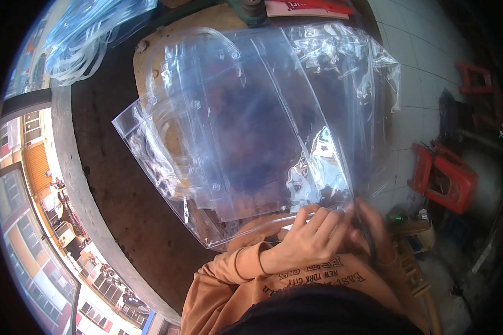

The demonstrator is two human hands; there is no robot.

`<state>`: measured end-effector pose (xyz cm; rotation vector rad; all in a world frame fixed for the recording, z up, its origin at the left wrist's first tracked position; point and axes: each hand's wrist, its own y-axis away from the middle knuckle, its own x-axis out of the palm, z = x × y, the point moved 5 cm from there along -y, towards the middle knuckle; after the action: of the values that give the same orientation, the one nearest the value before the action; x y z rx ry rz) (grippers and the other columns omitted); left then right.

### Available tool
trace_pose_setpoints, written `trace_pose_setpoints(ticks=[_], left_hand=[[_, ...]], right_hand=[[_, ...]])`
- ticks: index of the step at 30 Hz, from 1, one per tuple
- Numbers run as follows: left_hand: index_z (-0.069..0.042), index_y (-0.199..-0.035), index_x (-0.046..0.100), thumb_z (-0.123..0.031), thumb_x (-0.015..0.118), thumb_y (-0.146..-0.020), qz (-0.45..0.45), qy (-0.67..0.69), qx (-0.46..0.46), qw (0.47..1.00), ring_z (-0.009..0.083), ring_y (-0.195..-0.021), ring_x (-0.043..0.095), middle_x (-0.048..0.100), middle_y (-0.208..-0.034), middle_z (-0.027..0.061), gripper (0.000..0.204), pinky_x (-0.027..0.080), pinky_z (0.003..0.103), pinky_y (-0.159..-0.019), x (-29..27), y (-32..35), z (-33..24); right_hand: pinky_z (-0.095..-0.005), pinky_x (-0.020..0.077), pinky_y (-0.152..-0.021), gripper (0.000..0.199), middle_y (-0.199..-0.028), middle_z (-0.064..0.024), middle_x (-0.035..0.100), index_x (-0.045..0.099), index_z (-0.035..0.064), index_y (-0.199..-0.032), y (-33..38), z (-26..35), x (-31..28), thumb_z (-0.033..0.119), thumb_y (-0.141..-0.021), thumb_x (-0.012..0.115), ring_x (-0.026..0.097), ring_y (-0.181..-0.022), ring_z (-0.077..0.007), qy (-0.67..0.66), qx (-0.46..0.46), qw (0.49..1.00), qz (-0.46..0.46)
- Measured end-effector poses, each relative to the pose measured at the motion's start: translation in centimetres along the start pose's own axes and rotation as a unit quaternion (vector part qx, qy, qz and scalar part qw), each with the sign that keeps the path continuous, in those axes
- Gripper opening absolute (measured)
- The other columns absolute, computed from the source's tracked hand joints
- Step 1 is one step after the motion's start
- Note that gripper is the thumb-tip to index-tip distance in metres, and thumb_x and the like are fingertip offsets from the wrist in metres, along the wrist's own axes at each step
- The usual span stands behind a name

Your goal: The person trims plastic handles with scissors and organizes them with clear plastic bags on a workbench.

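A large clear plastic bag [246,128] lies spread in front of me over more clear sheets, with pale tube-like handles [162,120] on its left side. A thin dark strip [343,167] runs down its right part toward my hands. My left hand [313,234] is closed, its fingers bent and pinching the bag's near edge. Right beside it, my right hand [371,226] is curled at the same corner, with the dark strip passing over it. That hand is slightly blurred, and the exact spot where its fingertips grip is hidden.
A pile of clear bags with handles [89,50] sits at the far left. A green metal machine part [254,11] and a red item [321,6] are at the far edge. Red plastic stools [444,176] stand on the tiled floor at right; a wooden chair [416,273] is close by.
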<state>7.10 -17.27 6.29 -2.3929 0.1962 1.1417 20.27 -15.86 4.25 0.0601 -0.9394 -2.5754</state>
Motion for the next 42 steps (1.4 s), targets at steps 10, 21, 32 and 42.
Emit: trace_pose_setpoints(ticks=[10, 21, 32, 42], left_hand=[[0.001, -0.103, 0.063, -0.011, 0.061, -0.07, 0.007, 0.007, 0.003, 1.0, 0.0094, -0.06, 0.047, 0.054, -0.078, 0.0006, 0.035, 0.035, 0.027, -0.06, -0.1, -0.2, 0.1], [0.001, -0.106, 0.062, -0.012, 0.061, -0.07, 0.02, 0.022, -0.003, 1.0, 0.01, -0.061, 0.048, 0.054, -0.081, 0.0015, 0.038, 0.036, 0.027, -0.061, -0.1, -0.1, 0.2], [0.001, -0.105, 0.062, -0.012, 0.061, -0.07, 0.026, 0.017, 0.0, 1.0, 0.0103, -0.062, 0.048, 0.055, -0.081, 0.002, 0.038, 0.035, 0.027, -0.061, -0.2, -0.1, 0.2], [0.002, -0.103, 0.062, -0.011, 0.06, -0.071, 0.028, 0.048, 0.001, 0.998, 0.0112, -0.064, 0.05, 0.056, -0.085, 0.0037, 0.035, 0.036, 0.027, -0.061, -0.2, 0.1, 0.0]], right_hand=[[-0.0184, 0.0322, -0.055, 0.063, -0.069, 0.0031, 0.047, 0.048, 0.0003, -0.098, -0.6, -0.4, -0.3, 0.051, -0.069, 0.073, 0.039, -0.064, -0.003, 0.001, -0.019, 1.0, 0.0], [-0.0181, 0.0344, -0.058, 0.06, -0.072, 0.0034, 0.05, 0.049, -0.0002, -0.099, -0.4, -0.8, -0.2, 0.044, -0.069, 0.076, 0.041, -0.067, -0.0026, -0.024, -0.013, 0.999, -0.018], [-0.0179, 0.0385, -0.064, 0.062, -0.08, 0.0001, 0.055, 0.049, -0.0016, -0.102, -0.3, -1.1, -0.6, 0.041, -0.068, 0.077, 0.046, -0.073, -0.003, -0.019, 0.017, 1.0, -0.009], [-0.017, 0.0388, -0.063, 0.062, -0.081, 0.0009, 0.055, 0.049, -0.0006, -0.102, -0.5, -1.1, -0.3, 0.041, -0.066, 0.078, 0.046, -0.072, -0.0023, -0.064, 0.022, 0.998, -0.01]])
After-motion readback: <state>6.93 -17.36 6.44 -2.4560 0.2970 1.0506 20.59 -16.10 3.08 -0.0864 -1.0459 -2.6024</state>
